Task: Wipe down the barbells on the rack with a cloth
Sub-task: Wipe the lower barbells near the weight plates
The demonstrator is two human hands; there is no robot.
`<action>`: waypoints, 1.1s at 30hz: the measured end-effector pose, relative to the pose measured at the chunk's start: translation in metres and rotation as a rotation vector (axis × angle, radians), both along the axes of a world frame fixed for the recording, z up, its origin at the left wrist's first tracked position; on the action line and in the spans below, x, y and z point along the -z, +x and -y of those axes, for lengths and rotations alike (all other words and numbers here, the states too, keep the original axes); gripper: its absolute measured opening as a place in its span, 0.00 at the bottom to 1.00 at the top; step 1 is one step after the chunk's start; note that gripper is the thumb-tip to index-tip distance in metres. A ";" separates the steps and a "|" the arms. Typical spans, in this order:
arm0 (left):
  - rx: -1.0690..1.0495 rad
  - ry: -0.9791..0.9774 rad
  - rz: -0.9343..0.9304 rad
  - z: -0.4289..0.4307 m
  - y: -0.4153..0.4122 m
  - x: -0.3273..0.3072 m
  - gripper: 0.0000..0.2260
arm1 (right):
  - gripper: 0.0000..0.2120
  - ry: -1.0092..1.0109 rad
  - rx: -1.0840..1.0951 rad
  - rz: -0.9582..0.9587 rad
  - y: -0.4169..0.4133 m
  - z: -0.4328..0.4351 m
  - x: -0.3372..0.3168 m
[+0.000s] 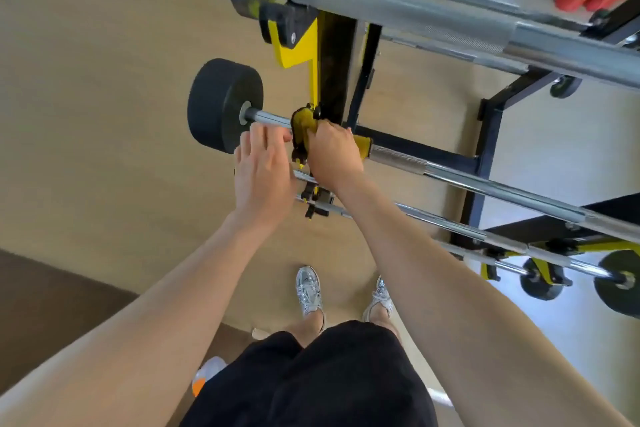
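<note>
Cloth (302,125), soft yellow, wraps the round chrome barbell (485,185) under the gripping right hand (333,157); left hand (263,170) slack-fingered beside.

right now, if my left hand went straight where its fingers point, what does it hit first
Most likely the barbell shaft between the black end weight and the yellow cloth; the left hand looks just short of it, depth unclear.

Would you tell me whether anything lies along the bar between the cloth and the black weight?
Yes. The left hand has its fingers at the bar, between the cloth, which the right hand grips, and the weight. What looks like a rack cradle sits there too.
</note>
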State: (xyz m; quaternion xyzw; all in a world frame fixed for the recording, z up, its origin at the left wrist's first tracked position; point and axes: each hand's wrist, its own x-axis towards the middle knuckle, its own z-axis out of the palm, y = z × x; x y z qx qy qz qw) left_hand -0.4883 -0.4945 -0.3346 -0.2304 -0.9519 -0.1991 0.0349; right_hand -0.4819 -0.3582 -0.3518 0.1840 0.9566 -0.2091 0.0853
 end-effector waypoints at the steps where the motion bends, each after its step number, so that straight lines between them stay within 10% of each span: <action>1: -0.048 0.008 -0.020 0.005 -0.005 -0.003 0.18 | 0.11 -0.027 0.089 -0.008 -0.005 0.003 -0.009; 7: -0.164 -0.114 -0.041 0.032 -0.047 -0.006 0.31 | 0.13 -0.354 0.303 -0.495 -0.026 0.046 -0.031; 12: -0.131 -0.161 0.148 0.041 -0.075 -0.007 0.35 | 0.33 0.081 -0.255 -0.011 -0.065 0.069 0.023; 17: -0.140 -0.192 0.193 0.040 -0.083 -0.014 0.35 | 0.25 0.140 -0.325 0.240 -0.102 0.066 0.006; 23: -0.111 -0.217 0.194 0.045 -0.087 -0.016 0.38 | 0.09 0.321 -0.382 0.144 -0.095 0.060 -0.013; 33: -0.143 -0.228 0.209 0.039 -0.089 -0.016 0.32 | 0.34 0.089 -0.303 -0.047 -0.059 0.065 0.023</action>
